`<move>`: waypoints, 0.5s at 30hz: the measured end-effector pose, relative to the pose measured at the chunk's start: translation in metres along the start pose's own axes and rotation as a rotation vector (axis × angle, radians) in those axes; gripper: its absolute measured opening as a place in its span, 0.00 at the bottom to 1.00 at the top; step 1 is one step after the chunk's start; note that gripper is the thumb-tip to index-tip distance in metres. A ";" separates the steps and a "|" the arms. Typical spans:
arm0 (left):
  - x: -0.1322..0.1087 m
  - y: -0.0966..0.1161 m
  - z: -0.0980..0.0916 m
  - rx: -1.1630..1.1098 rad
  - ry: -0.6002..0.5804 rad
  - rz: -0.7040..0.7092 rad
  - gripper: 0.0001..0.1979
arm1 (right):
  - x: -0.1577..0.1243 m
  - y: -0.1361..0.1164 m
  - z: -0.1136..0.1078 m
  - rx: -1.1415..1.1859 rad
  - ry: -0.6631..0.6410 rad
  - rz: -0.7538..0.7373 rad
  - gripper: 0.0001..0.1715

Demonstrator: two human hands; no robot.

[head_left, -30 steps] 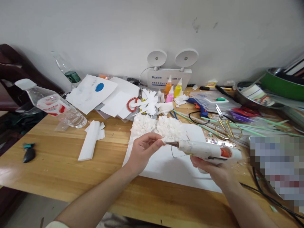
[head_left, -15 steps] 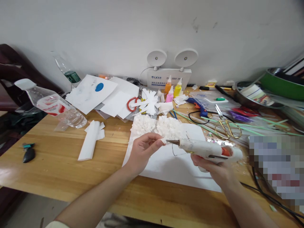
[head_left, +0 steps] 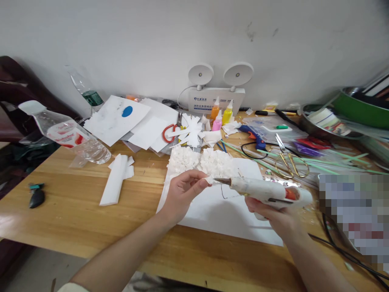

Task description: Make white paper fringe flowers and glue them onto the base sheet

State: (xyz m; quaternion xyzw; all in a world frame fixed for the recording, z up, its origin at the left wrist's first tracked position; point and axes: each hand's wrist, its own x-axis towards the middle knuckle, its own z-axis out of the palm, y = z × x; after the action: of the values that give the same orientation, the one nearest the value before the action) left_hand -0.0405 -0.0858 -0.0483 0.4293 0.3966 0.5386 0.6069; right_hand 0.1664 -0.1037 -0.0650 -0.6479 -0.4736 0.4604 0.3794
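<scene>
My left hand (head_left: 185,194) pinches a small white paper piece (head_left: 209,179) between thumb and fingertips. A white hot glue gun (head_left: 261,188) is gripped in my right hand (head_left: 273,215), its metal nozzle pointing left, right beside the paper piece. Whether nozzle and paper touch, I cannot tell. Below both hands lies a large white sheet (head_left: 209,215) with a dark drawn line. Two patches of crumpled white paper bits (head_left: 216,162) cover the sheet's far part, just beyond my left hand.
Red-handled scissors (head_left: 169,133), white paper strips (head_left: 193,129) and small paint bottles (head_left: 216,121) stand or lie behind. Gold scissors (head_left: 290,162) and a blue glue gun (head_left: 259,140) lie right. A water bottle (head_left: 69,136) leans left, near folded paper (head_left: 115,182). Black cables (head_left: 343,253) run front right.
The glue gun has shifted very slightly to the right, its nozzle still beside the pinched paper piece. My left hand looks almost unmoved.
</scene>
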 end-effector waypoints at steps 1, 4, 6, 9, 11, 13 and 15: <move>0.000 0.000 0.000 0.003 0.001 0.000 0.04 | 0.000 0.000 0.000 0.010 -0.005 -0.007 0.14; 0.000 0.000 0.000 0.006 0.009 0.005 0.05 | -0.001 0.001 0.002 0.047 -0.025 -0.048 0.15; 0.000 0.000 0.000 0.014 0.013 0.005 0.05 | -0.002 0.002 0.003 0.061 -0.039 -0.075 0.17; 0.001 -0.001 -0.001 0.037 0.017 0.009 0.06 | -0.003 0.004 0.004 0.044 -0.046 -0.082 0.18; 0.001 -0.001 -0.001 0.047 0.021 0.016 0.06 | -0.003 0.004 0.004 0.029 -0.039 -0.071 0.17; 0.001 -0.002 -0.002 0.046 0.017 0.019 0.06 | -0.002 0.005 0.002 0.020 -0.033 -0.064 0.16; 0.001 -0.003 -0.002 0.041 0.011 0.020 0.06 | 0.001 0.005 0.001 0.012 -0.051 -0.065 0.17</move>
State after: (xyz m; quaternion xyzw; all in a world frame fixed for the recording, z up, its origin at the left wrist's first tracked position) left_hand -0.0414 -0.0848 -0.0515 0.4426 0.4066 0.5386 0.5905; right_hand 0.1670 -0.1043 -0.0697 -0.6178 -0.5011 0.4672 0.3859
